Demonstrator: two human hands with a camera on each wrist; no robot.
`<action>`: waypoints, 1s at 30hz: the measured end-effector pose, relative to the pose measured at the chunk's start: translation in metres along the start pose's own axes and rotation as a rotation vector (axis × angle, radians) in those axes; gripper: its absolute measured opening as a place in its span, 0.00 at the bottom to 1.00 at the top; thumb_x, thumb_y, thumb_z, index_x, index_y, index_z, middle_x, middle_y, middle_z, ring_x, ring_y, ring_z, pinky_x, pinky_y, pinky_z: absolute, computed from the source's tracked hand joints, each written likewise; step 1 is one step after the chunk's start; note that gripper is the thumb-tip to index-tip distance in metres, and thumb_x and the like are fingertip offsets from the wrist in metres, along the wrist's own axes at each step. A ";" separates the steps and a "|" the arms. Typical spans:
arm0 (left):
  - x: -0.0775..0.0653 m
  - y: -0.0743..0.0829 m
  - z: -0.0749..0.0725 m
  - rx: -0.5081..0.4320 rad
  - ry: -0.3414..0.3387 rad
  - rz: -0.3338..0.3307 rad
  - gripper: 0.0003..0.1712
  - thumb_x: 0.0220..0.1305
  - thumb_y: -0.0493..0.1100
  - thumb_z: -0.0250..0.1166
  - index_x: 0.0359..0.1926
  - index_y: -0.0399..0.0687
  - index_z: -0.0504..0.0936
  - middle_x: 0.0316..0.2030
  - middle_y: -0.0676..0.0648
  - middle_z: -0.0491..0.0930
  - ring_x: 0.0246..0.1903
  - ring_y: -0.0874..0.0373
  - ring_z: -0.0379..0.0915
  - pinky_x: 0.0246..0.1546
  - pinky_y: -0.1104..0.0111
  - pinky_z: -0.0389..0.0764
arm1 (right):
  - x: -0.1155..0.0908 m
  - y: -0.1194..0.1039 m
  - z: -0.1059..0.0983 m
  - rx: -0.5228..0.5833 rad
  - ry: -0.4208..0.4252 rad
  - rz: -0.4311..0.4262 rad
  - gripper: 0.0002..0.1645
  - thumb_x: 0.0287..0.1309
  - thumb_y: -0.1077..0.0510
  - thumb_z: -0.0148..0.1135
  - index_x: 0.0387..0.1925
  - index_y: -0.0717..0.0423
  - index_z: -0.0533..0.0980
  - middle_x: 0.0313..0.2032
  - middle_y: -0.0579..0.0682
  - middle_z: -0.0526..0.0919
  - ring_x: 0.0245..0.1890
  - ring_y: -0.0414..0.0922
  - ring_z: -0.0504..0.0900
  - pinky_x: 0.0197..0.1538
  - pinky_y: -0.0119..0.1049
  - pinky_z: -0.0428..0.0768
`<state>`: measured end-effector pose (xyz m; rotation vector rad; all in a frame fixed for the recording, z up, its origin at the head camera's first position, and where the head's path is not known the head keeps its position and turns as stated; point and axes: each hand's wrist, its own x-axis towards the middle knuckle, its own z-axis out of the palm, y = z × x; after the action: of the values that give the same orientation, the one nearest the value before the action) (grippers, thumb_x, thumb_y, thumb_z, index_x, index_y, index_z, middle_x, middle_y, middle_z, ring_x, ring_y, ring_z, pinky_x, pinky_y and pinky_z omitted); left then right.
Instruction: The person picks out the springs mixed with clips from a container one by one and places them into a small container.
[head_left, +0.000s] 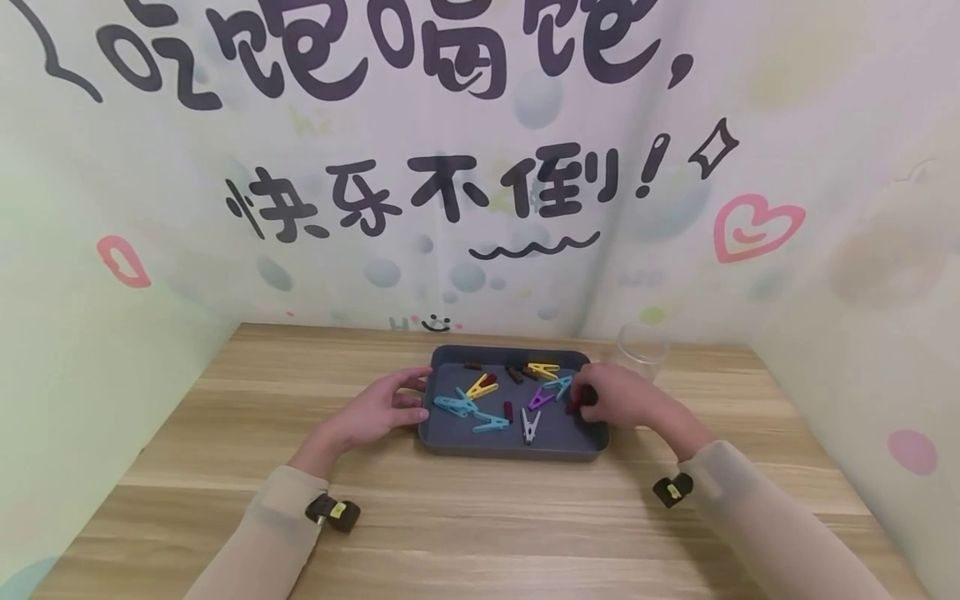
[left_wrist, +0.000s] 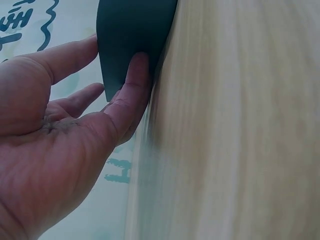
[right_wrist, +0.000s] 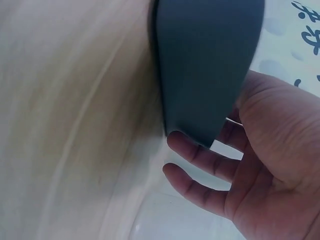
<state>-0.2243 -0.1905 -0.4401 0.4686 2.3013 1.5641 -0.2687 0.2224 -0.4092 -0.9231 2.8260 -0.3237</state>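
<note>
A dark grey rectangular tray [head_left: 510, 453] lies on the table with several small clips and short pieces in it. My left hand [head_left: 381, 408] is at its left end, with relaxed fingers touching the outer wall [left_wrist: 132, 40]. Over the right end reaches my right hand [head_left: 618, 395], thumb and forefinger around a dark red piece [head_left: 576, 401]. In the right wrist view the tray wall [right_wrist: 205, 65] hides those fingertips, while two other fingers [right_wrist: 195, 192] stay outside. Near the right fingers lie a blue clip [head_left: 559, 385] and a purple clip [head_left: 538, 398].
Behind my right hand stands a clear cup [head_left: 643, 343]. Other tray contents include blue clips [head_left: 456, 405], a yellow clip [head_left: 480, 387], a grey clip [head_left: 530, 426] and a brown ribbed piece [head_left: 472, 364]. A printed cloth [head_left: 450, 283] borders the wooden table [head_left: 480, 525].
</note>
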 end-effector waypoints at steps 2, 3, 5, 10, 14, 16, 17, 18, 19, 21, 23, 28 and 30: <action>0.000 0.000 0.000 -0.008 0.002 -0.001 0.42 0.74 0.34 0.67 0.81 0.33 0.58 0.69 0.29 0.69 0.66 0.34 0.74 0.62 0.52 0.82 | 0.000 0.001 -0.002 -0.013 0.012 0.009 0.11 0.53 0.62 0.77 0.37 0.48 0.84 0.38 0.42 0.83 0.37 0.42 0.80 0.44 0.43 0.83; 0.000 0.001 0.000 -0.015 0.003 -0.003 0.42 0.73 0.33 0.67 0.81 0.33 0.58 0.69 0.29 0.69 0.66 0.34 0.74 0.62 0.52 0.82 | 0.000 0.001 -0.004 -0.013 0.019 0.012 0.11 0.53 0.62 0.77 0.37 0.47 0.84 0.38 0.42 0.84 0.38 0.42 0.80 0.44 0.43 0.84; 0.000 0.001 -0.001 -0.026 0.004 -0.006 0.42 0.73 0.33 0.67 0.81 0.33 0.58 0.69 0.29 0.69 0.66 0.34 0.73 0.62 0.52 0.82 | 0.000 0.002 -0.008 -0.011 0.034 0.009 0.11 0.54 0.62 0.76 0.38 0.48 0.85 0.38 0.43 0.84 0.37 0.42 0.80 0.43 0.43 0.84; 0.000 0.000 -0.002 -0.032 0.001 -0.004 0.41 0.74 0.33 0.67 0.81 0.33 0.57 0.69 0.29 0.68 0.66 0.33 0.73 0.62 0.53 0.82 | -0.002 0.003 -0.018 0.009 0.057 -0.001 0.09 0.56 0.64 0.75 0.39 0.49 0.86 0.38 0.43 0.86 0.38 0.45 0.82 0.44 0.44 0.85; 0.000 0.000 -0.002 -0.033 -0.006 0.000 0.42 0.74 0.33 0.66 0.81 0.33 0.57 0.69 0.28 0.68 0.67 0.33 0.73 0.63 0.53 0.82 | -0.006 0.002 -0.026 0.023 0.075 -0.007 0.09 0.56 0.64 0.74 0.38 0.49 0.86 0.37 0.42 0.86 0.39 0.48 0.85 0.46 0.46 0.85; -0.001 0.001 -0.001 -0.038 -0.009 0.000 0.41 0.74 0.32 0.66 0.81 0.33 0.57 0.70 0.28 0.68 0.67 0.33 0.72 0.63 0.53 0.81 | -0.008 0.003 -0.029 0.028 0.088 -0.012 0.09 0.55 0.64 0.74 0.38 0.49 0.86 0.36 0.41 0.86 0.40 0.49 0.85 0.46 0.47 0.86; -0.001 0.001 -0.001 -0.040 -0.011 0.001 0.41 0.74 0.32 0.65 0.81 0.33 0.56 0.70 0.28 0.68 0.67 0.33 0.72 0.63 0.53 0.81 | -0.009 0.003 -0.031 0.026 0.096 -0.018 0.09 0.55 0.64 0.74 0.37 0.49 0.85 0.36 0.41 0.86 0.39 0.48 0.86 0.46 0.47 0.86; -0.002 0.001 -0.001 -0.039 -0.012 0.002 0.41 0.75 0.32 0.65 0.81 0.33 0.56 0.70 0.28 0.67 0.67 0.33 0.72 0.63 0.53 0.81 | -0.011 0.004 -0.032 0.021 0.106 -0.022 0.09 0.55 0.64 0.74 0.36 0.49 0.85 0.35 0.41 0.86 0.39 0.49 0.86 0.46 0.47 0.86; -0.002 0.001 -0.001 -0.039 -0.014 0.003 0.41 0.75 0.32 0.65 0.81 0.33 0.56 0.70 0.28 0.67 0.67 0.32 0.72 0.63 0.53 0.81 | -0.012 0.005 -0.034 0.023 0.115 -0.025 0.09 0.55 0.64 0.75 0.36 0.49 0.85 0.35 0.41 0.86 0.40 0.48 0.86 0.46 0.47 0.86; -0.002 0.001 -0.001 -0.042 -0.018 0.006 0.41 0.75 0.32 0.65 0.81 0.33 0.56 0.70 0.28 0.67 0.67 0.32 0.72 0.63 0.53 0.81 | -0.014 0.008 -0.037 0.031 0.133 -0.032 0.09 0.55 0.64 0.75 0.36 0.49 0.84 0.34 0.40 0.85 0.39 0.47 0.85 0.46 0.47 0.86; -0.002 0.001 -0.001 -0.046 -0.022 0.008 0.41 0.75 0.32 0.65 0.81 0.33 0.56 0.70 0.28 0.67 0.67 0.32 0.72 0.63 0.53 0.81 | -0.016 0.010 -0.041 0.037 0.147 -0.030 0.09 0.55 0.64 0.75 0.36 0.49 0.85 0.33 0.40 0.85 0.38 0.46 0.84 0.45 0.46 0.86; -0.002 -0.001 -0.002 -0.056 -0.026 0.007 0.41 0.75 0.32 0.65 0.81 0.32 0.56 0.71 0.28 0.67 0.68 0.32 0.71 0.64 0.53 0.81 | -0.024 0.017 -0.052 0.062 0.180 -0.013 0.09 0.56 0.64 0.75 0.37 0.50 0.85 0.34 0.40 0.84 0.37 0.44 0.81 0.43 0.44 0.85; -0.002 -0.002 -0.002 -0.058 -0.026 0.008 0.41 0.75 0.32 0.65 0.81 0.33 0.56 0.71 0.28 0.67 0.68 0.32 0.71 0.64 0.53 0.80 | -0.027 0.019 -0.057 0.067 0.194 -0.009 0.09 0.57 0.65 0.76 0.37 0.50 0.85 0.34 0.41 0.85 0.37 0.44 0.82 0.43 0.44 0.85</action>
<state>-0.2235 -0.1937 -0.4412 0.4822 2.2311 1.6137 -0.2696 0.2623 -0.3566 -0.9376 2.9643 -0.5329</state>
